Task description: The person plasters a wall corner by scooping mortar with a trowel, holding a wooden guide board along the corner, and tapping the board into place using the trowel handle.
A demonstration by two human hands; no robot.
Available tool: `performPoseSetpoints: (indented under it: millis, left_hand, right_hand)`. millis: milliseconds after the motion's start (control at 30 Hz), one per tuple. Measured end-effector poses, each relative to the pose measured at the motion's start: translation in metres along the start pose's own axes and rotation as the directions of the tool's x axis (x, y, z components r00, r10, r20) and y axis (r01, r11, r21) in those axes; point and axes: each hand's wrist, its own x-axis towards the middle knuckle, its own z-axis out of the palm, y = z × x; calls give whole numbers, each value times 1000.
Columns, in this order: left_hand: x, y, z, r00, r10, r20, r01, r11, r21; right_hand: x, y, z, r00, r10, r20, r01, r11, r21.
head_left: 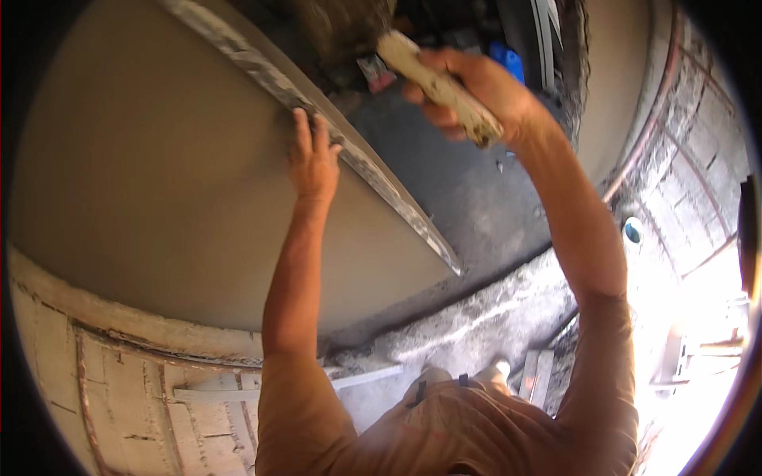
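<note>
In my right hand [484, 87], raised at the upper middle, I grip the pale, worn wooden handle [444, 87] of a brush. Its brown head [341, 28] is blurred, so its details are hard to make out. My left hand [313, 155] is open, its stretched fingers against a long, plaster-smeared straight strip [369, 170]. That strip runs slantwise from the upper left to a narrow end at lower right, along the edge of a smooth tan plastered wall [167, 174]. The fingertips touch the strip close to where the brush head hovers.
Beyond the strip lies an opening with a grey floor [468, 190], a blue container [508, 62] and a small pink-and-white packet [375, 73]. Rough block walls [143, 404] curve along lower left and right. A pale bucket [633, 230] stands at right; boards [537, 373] lie near my feet.
</note>
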Motion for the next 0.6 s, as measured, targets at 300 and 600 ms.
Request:
performPoseSetpoints:
  millis: [300,600]
  left_hand:
    - [3,6,8,995,94,42,-97,991,95]
    - [3,14,5,986,85,141,-116,966,231]
  right_hand:
    - [-88,241,-113,922,242,-304,-108,912,396]
    - [-42,279,-122,971,149,-189,-81,942,324]
